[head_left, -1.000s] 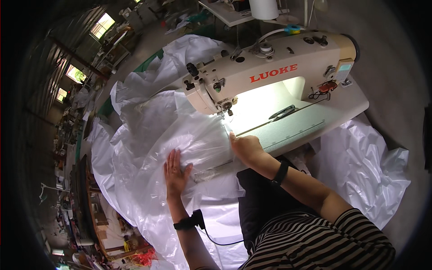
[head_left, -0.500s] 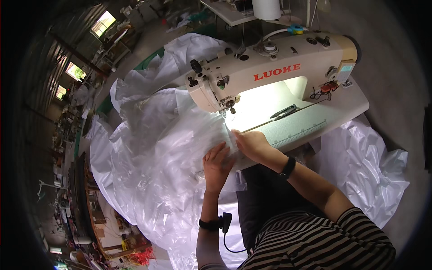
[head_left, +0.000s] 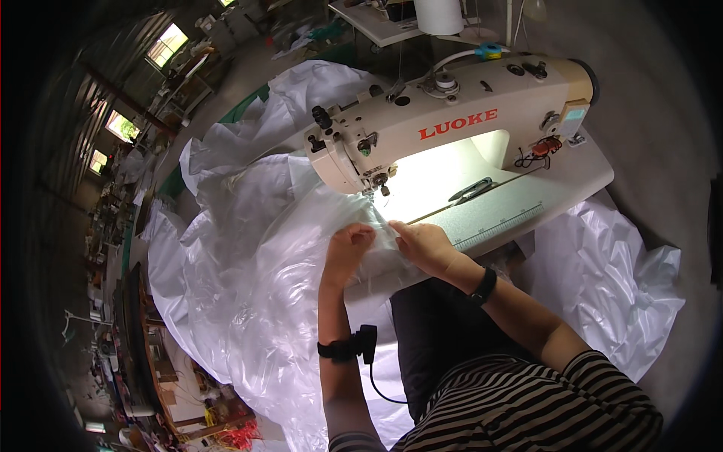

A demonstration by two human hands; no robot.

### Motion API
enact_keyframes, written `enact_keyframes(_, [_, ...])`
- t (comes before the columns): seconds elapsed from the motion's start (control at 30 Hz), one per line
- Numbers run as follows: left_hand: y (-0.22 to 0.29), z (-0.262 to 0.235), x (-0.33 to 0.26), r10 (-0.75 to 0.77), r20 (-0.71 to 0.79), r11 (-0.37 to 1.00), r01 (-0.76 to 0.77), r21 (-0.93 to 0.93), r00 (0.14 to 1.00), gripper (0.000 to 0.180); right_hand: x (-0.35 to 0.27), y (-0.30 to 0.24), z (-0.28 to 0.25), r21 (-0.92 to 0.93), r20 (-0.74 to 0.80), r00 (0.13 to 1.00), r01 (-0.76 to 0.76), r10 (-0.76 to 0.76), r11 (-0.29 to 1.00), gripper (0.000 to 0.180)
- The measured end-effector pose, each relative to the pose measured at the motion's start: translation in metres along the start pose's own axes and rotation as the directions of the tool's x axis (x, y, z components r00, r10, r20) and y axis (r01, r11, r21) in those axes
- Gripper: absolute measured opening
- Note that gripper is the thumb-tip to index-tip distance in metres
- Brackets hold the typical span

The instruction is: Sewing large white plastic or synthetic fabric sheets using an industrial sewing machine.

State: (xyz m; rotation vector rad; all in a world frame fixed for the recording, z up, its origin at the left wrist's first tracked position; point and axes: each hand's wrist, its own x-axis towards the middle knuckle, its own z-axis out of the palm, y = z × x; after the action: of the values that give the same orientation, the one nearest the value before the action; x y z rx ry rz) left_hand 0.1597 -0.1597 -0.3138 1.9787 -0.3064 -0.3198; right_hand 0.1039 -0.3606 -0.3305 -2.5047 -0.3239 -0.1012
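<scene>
A large white translucent plastic sheet (head_left: 248,248) spreads in folds over the left side of a sewing machine (head_left: 452,113) and runs under its needle area. My left hand (head_left: 346,252) lies on the sheet a little in front of the needle, fingers curled closed around a fold of it. Close to the right of it, my right hand (head_left: 428,248) pinches the sheet's edge between thumb and fingertips at the front of the lit machine bed. Small thread snips (head_left: 472,190) rest on the bed under the machine arm.
More white sheeting (head_left: 602,279) hangs to the right of the machine. A thread cone (head_left: 438,16) stands behind it. A red item with tangled black cord (head_left: 544,148) lies by the machine's pillar. Cluttered shelves (head_left: 154,354) line the left.
My left hand has shifted forward and left, and its spread fingers have curled closed on the sheet. The right hand keeps nearly the same place. The view has shifted slightly.
</scene>
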Motion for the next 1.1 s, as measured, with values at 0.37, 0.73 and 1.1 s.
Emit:
enact_keyframes(0.37, [0.005, 0.02, 0.024, 0.298, -0.22, 0.853, -0.155, 0.498, 0.929, 0.014, 0.004, -0.001, -0.019, 0.225, 0.09, 0.989, -0.136, 0.118, 0.965, 0.031])
enact_keyframes(0.73, [0.006, 0.032, 0.032, 0.388, -0.328, 0.809, -0.148, 0.569, 0.862, 0.016, 0.008, -0.016, 0.006, -0.166, -0.14, 0.983, -0.144, 0.122, 0.976, 0.022])
enact_keyframes(1.1, [0.001, 0.03, 0.006, 0.588, -0.172, 0.611, -0.294, 0.735, 0.791, 0.018, 0.002, -0.012, 0.009, -0.121, -0.227, 0.968, -0.137, 0.107, 0.983, 0.023])
